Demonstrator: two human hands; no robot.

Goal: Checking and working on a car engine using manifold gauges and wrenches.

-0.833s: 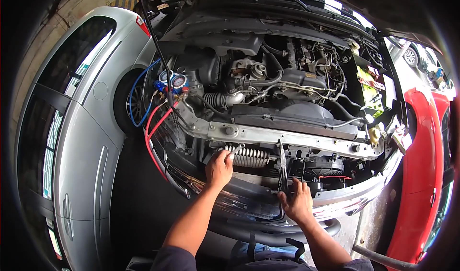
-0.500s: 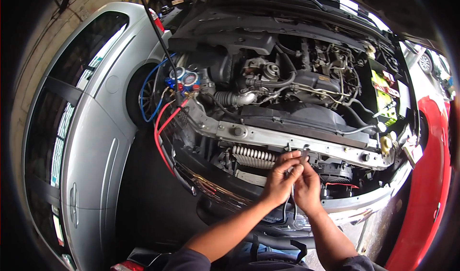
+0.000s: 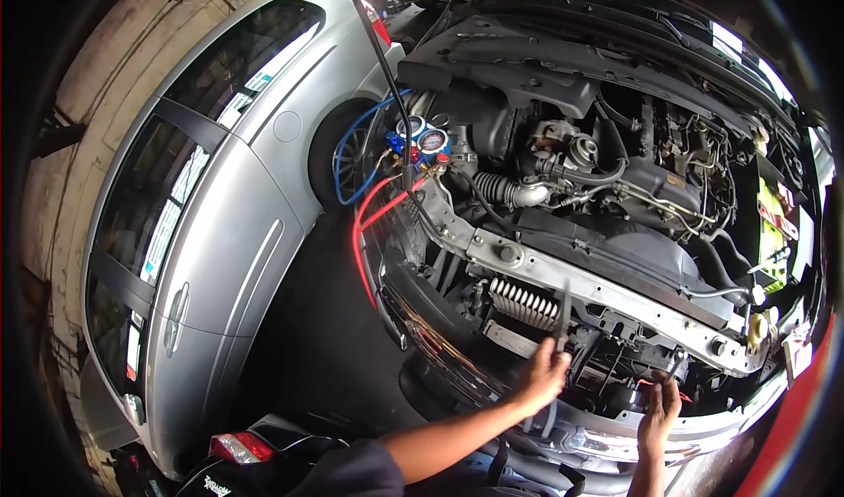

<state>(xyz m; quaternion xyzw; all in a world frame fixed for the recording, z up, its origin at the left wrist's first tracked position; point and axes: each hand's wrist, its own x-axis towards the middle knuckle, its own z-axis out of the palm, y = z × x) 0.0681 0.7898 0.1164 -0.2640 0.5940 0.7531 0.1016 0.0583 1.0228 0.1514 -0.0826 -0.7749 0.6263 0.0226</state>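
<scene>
My left hand [image 3: 544, 377] is closed on a long dark metal strip [image 3: 563, 317], blurred, standing across the lower front of the open engine bay, just below the silver crossbar [image 3: 598, 282]. Farther right, my right hand [image 3: 661, 409] grips a slim tool [image 3: 674, 365] with a bright metal end, among the parts under the crossbar. A finned cooler [image 3: 523, 302] lies left of the strip. Behind the crossbar sits the engine [image 3: 651, 181].
A silver car [image 3: 220, 233] stands close on the left, a black motorcycle [image 3: 264, 471] at lower left. A gauge set [image 3: 420, 141] with red and blue hoses hangs at the bay's corner beside a prop rod [image 3: 374, 40]. Red bodywork [image 3: 800, 418] shows at far right.
My hands came together at the strip and have since parted, the right moving rightward with the tool, the left now on the strip. The view has swung, shifting the car rightward.
</scene>
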